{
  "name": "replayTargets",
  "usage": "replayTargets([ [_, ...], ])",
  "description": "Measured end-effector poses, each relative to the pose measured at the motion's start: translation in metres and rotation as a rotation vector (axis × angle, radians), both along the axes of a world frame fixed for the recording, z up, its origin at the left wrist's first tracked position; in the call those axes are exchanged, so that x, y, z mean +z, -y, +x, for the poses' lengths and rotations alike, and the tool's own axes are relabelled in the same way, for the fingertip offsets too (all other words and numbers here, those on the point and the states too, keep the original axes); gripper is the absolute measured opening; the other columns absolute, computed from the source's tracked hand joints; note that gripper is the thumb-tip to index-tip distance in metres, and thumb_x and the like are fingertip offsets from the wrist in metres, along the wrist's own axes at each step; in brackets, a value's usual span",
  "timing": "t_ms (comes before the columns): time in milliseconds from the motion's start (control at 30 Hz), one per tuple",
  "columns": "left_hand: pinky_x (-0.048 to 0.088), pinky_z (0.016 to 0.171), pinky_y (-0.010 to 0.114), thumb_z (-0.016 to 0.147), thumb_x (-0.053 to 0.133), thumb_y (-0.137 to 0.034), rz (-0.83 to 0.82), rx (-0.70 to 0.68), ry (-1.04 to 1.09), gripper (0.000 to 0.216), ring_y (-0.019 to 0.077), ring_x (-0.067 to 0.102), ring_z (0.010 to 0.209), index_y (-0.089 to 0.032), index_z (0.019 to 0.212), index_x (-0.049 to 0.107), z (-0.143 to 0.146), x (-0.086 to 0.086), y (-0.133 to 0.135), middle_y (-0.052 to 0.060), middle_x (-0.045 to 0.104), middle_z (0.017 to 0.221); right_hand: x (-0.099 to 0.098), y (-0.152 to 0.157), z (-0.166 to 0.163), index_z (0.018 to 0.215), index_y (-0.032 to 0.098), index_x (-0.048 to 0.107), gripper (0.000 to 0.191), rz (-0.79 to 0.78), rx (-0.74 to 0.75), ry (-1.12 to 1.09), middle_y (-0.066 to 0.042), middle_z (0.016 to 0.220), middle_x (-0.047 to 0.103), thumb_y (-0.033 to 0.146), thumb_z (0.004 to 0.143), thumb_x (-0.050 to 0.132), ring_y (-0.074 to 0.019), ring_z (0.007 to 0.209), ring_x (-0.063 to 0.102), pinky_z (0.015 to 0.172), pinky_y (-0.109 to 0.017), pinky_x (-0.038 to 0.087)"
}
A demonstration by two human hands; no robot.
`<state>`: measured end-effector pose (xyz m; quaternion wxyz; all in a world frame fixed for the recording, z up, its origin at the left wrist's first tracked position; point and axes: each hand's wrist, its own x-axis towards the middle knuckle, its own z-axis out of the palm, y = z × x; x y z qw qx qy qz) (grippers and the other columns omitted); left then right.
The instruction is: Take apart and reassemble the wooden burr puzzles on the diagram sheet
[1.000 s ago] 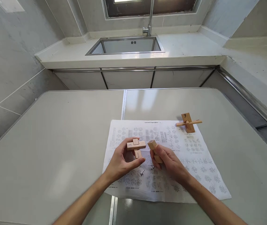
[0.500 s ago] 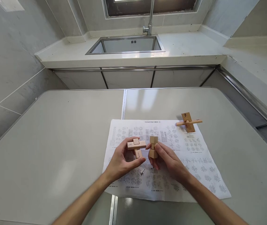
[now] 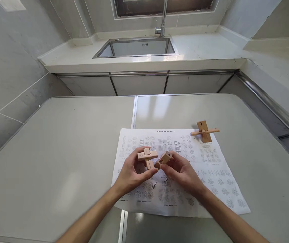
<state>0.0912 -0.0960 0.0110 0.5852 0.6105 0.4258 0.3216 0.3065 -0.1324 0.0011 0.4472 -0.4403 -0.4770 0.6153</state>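
Note:
My left hand (image 3: 135, 169) grips a partly joined cluster of wooden puzzle blocks (image 3: 147, 155), thumb below and fingers behind it. Dark marks show on some of its faces. Close on its right, my right hand (image 3: 181, 170) pinches a single wooden puzzle block (image 3: 165, 158), held tilted with its upper end to the right. Its lower left end is very near the cluster; whether they touch I cannot tell. Both hands are above a printed diagram sheet (image 3: 205, 189) covered in small line drawings and captions.
Another wooden piece, a flat plate with a rod through it (image 3: 205, 131), rests at the sheet's upper right corner. The pale table (image 3: 58, 152) has a metal seam down its middle. Behind it stands a counter with a sink (image 3: 136, 47) and a faucet (image 3: 162, 27).
My right hand has turned its block from upright to a slant and shifted it slightly, bringing it closer to the cluster. The left hand with the cluster is nearly still.

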Motion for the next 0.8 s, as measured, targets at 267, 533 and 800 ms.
replayTargets([
  [267, 0.057, 0.099, 0.039, 0.087, 0.086, -0.038, 0.02, 0.003, 0.032, 0.063, 0.0272, 0.072, 0.113, -0.023, 0.14, 0.055, 0.002, -0.003, 0.002, 0.011, 0.074, 0.122, -0.01, 0.002, -0.002, 0.107, 0.021, 0.066, 0.033, 0.02, 0.034, -0.006, 0.0, 0.082, 0.067, 0.053, 0.106, 0.061, -0.0128, 0.06, 0.059, 0.058, -0.029, 0.051],
  [533, 0.058, 0.096, 0.039, 0.085, 0.088, -0.036, 0.172, -0.021, -0.062, 0.063, 0.0252, 0.072, 0.105, -0.024, 0.137, 0.056, 0.002, -0.005, 0.002, 0.008, 0.074, 0.116, -0.008, 0.003, 0.0, 0.109, 0.023, 0.064, 0.028, 0.058, 0.063, 0.051, -0.001, 0.085, 0.068, 0.049, 0.103, 0.068, -0.0165, 0.07, 0.067, 0.065, -0.031, 0.054],
  [800, 0.057, 0.085, 0.035, 0.086, 0.086, -0.03, 0.34, -0.043, -0.158, 0.059, 0.0226, 0.069, 0.098, -0.025, 0.137, 0.056, 0.003, -0.009, 0.003, 0.007, 0.069, 0.114, -0.014, 0.007, -0.005, 0.115, 0.026, 0.054, 0.023, 0.174, -0.03, 0.214, 0.001, 0.087, 0.07, 0.04, 0.103, 0.067, -0.0158, 0.065, 0.066, 0.059, -0.029, 0.054],
])
